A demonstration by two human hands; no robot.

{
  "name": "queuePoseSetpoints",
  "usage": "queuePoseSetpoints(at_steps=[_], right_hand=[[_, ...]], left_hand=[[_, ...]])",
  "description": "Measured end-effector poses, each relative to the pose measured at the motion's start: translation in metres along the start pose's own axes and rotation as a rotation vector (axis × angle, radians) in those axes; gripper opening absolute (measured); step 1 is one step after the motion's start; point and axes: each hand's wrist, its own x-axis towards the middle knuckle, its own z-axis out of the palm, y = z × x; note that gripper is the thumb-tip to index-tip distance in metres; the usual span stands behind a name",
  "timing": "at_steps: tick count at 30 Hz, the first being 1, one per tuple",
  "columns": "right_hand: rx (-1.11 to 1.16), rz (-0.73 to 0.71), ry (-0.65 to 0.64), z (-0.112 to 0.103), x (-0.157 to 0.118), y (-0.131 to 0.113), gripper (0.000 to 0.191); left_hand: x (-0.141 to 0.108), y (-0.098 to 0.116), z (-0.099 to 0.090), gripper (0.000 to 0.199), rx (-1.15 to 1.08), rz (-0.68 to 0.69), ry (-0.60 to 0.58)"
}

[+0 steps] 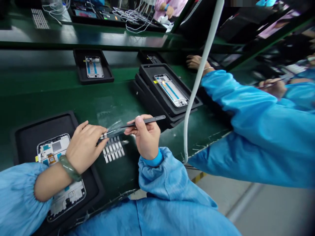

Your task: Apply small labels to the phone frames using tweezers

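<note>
Counter [56,95]: dark green, smooth, softly shiny, frayed along the near edge. Clock directions taken from where the hands meet.

Clear film strip [115,131] at the centre, raised over the counter between both hands. Thin, narrow, glossy, see-through; silvery-white bands at its left end. Left hand [86,144] has its grip closed on that end, thumb against fingers. Green bangle [70,168], rounded and polished, on the wrist.

Right hand [147,137]: grip closed round tweezers [155,119], matt dark grey, slim, rounded at the back end, tapering toward the film. Tips meet its right part; whether they pinch it, cannot tell.

Six o'clock, just below the film: row of metal strips [113,150], pale silver, flat, narrow, side by side.

Eight o'clock, partly under the left forearm: phone frame [72,196], silver metal, rounded corners, blue patches, an orange-brown flex piece, yellow tab at the edge. It lies in a black tray [44,124], matt, with a raised rim.

Eleven o'clock: smaller-looking tray [107,79] with another frame [98,70]. Two o'clock: stacked black trays [152,98], the top one holding a frame with blue strips. Three o'clock: co-worker's blue sleeve [256,108], wrinkled fabric.
</note>
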Motion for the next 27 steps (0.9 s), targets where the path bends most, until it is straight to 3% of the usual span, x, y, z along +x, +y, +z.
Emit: queuePoseSetpoints(at_steps=[4,8,14,27], right_hand=[[-0.143,0.093,-0.079,0.005,-0.001,0.005,0.035],[-0.264,0.135,-0.126,0.007,0.002,0.014,0.035],[-0.356,0.197,-0.203,0.005,0.004,0.022,0.030],[-0.394,0.188,-0.212,0.007,0.006,0.029,0.027]], left_hand=[[0.001,-0.001,0.004,0.046,0.101,0.037,-0.067],[0.000,-0.002,0.006,0.052,0.126,0.029,-0.079],[0.000,-0.004,0.008,0.046,0.151,0.034,-0.084],[0.001,-0.004,0.009,0.047,0.205,0.041,-0.082]])
